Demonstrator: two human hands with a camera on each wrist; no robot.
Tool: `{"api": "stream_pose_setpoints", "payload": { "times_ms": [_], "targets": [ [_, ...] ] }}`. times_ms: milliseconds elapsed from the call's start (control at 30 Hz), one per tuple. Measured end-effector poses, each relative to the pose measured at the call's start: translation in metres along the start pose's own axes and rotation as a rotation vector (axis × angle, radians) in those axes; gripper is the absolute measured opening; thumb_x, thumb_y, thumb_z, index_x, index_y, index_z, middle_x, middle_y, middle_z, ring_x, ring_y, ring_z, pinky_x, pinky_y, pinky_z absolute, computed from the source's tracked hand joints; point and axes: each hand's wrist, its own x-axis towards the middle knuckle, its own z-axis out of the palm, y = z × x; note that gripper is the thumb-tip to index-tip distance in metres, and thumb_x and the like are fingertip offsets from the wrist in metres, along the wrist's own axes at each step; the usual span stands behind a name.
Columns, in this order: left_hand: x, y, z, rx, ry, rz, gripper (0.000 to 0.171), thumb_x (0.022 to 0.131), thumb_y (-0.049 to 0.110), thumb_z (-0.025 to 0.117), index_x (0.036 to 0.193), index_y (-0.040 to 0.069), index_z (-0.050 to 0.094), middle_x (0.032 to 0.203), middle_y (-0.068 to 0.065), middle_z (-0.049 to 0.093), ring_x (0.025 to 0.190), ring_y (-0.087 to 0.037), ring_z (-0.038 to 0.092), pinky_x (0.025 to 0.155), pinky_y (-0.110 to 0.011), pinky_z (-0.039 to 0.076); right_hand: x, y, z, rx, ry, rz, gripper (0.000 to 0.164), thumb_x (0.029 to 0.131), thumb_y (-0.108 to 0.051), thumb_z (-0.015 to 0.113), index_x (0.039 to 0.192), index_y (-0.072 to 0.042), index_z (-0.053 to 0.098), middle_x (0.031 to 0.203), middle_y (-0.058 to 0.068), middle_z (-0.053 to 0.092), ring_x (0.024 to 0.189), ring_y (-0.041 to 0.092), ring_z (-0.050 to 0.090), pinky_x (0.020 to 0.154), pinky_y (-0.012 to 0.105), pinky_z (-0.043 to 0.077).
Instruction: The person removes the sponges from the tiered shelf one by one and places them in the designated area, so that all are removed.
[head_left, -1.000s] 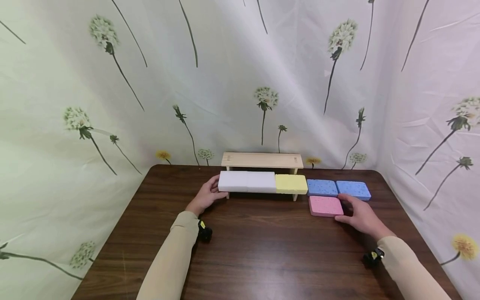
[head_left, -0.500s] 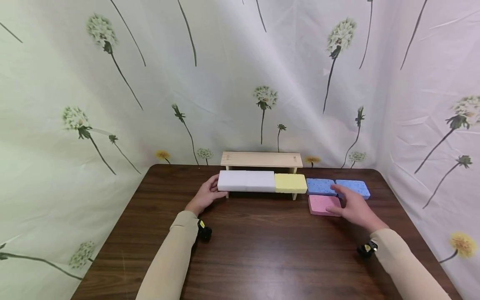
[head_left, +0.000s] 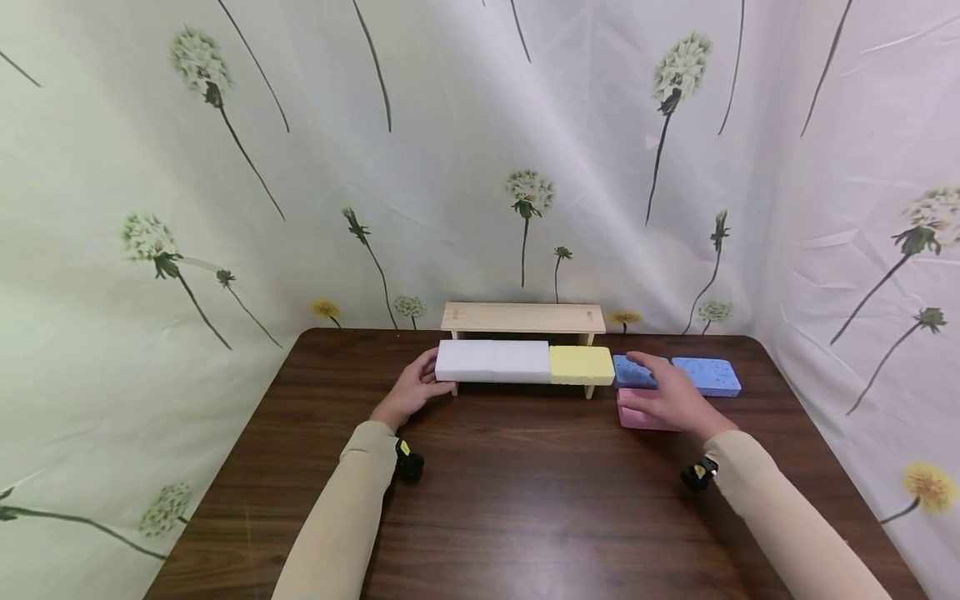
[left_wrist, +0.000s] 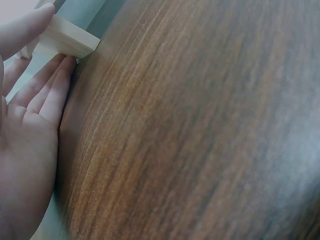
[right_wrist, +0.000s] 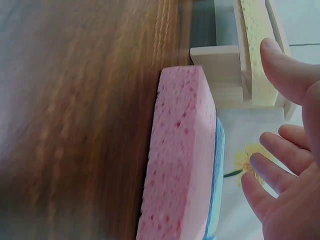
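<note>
Left hand: clamped at left end of wooden shelf, thumb in front, fingers behind; grip force can't tell.
Right hand: fingers and thumb spread apart, holding nothing; over pink sponge and left blue sponge, thumb near yellow sponge in right wrist view.
Wooden shelf: back of worktop, upper board behind, lower tier in front.
Lower tier: two white blocks side by side from left end, yellow sponge flush against them at right end.
Pink sponge: flat on worktop, right of shelf, just in front of left blue sponge; partly hidden by right hand.
Right blue sponge: on worktop, just beside left one.
Backdrop: pale cloth, dandelion print.
</note>
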Motion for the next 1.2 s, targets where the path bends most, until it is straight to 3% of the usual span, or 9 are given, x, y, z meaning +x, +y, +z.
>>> {"api": "stream_pose_setpoints", "payload": {
  "times_ms": [267,533,1200],
  "targets": [
    [0.002,0.001,-0.001,-0.010,-0.003,0.005,0.082,0.094,-0.004,0.075,0.163,0.001,0.031,0.159,-0.027,0.044,0.145,-0.041,0.046,0.120,-0.051,0.039,0.016,-0.006,0.005,0.037,-0.041,0.041,0.099,0.088,-0.050,0.084,0.161,-0.004,0.037,0.163,0.022,0.042,0.147,0.045,0.041,0.115,0.068,0.037],
    [0.000,0.001,0.000,0.002,0.000,-0.001,0.082,0.094,-0.005,0.074,0.163,0.001,0.031,0.159,-0.027,0.045,0.144,-0.041,0.047,0.119,-0.052,0.040,0.025,-0.010,0.012,0.016,-0.036,0.017,0.099,0.089,-0.045,0.085,0.163,-0.004,0.033,0.164,0.023,0.039,0.147,0.046,0.041,0.114,0.067,0.038],
    [-0.001,-0.001,0.000,-0.005,0.010,-0.008,0.081,0.094,-0.004,0.074,0.163,0.001,0.031,0.158,-0.027,0.047,0.143,-0.041,0.049,0.114,-0.044,0.045,0.039,-0.014,0.023,0.007,-0.039,0.048,0.096,0.091,-0.036,0.084,0.163,-0.001,0.031,0.164,0.026,0.038,0.147,0.047,0.040,0.116,0.066,0.037]
  ]
}}
